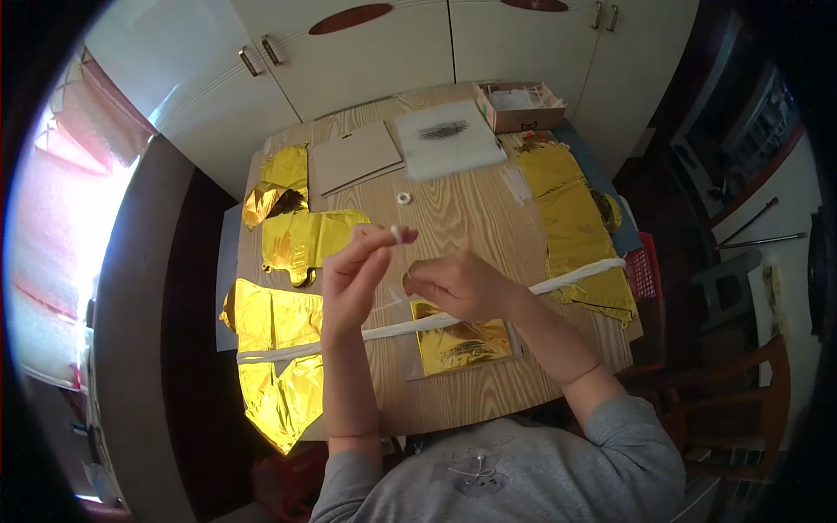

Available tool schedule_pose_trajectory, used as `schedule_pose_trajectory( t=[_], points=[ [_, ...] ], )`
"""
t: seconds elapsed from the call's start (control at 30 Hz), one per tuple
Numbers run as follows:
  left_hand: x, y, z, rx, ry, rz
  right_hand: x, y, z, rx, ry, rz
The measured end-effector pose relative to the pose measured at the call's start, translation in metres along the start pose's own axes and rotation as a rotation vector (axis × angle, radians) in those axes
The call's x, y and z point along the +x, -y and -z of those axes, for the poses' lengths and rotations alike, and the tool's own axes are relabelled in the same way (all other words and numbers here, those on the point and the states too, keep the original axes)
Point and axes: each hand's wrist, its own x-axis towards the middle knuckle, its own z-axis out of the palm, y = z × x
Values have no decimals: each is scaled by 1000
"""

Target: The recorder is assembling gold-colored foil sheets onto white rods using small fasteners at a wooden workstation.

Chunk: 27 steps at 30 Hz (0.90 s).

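My left hand (353, 275) is raised over the middle of the table, index finger stretched out and thumb apart from it. A narrow white band (397, 234) circles that index finger near its tip. To its right, my right hand (459, 284) is closed in a pinch; whatever its fingertips hold is too small to make out. Below the right hand lies a flat gold foil square (462, 347). A long white strip (388, 331) runs across the table beneath both arms. Beyond the hands sits a small white tape roll (404, 199).
Flat gold foil balloons (283, 327) lie along the left side, with another gold foil piece (571, 218) at the right. At the back are a brown cardboard sheet (359, 159), a translucent white packet (449, 144) and an open box (523, 109). Wooden chair (741, 405) stands right.
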Motion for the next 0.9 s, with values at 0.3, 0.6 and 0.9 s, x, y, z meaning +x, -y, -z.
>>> schedule_pose_trajectory(
  t=[0.3,0.6,0.9],
  points=[
    [-2,-6,-10,167,-128,-86,-3,-1,-7,-1,-108,23],
    [-4,-4,-6,267,-87,-143,-3,11,7,56,-96,12],
    [-5,-4,0,162,41,-108,-5,18,13,128,-135,30]
  ],
)
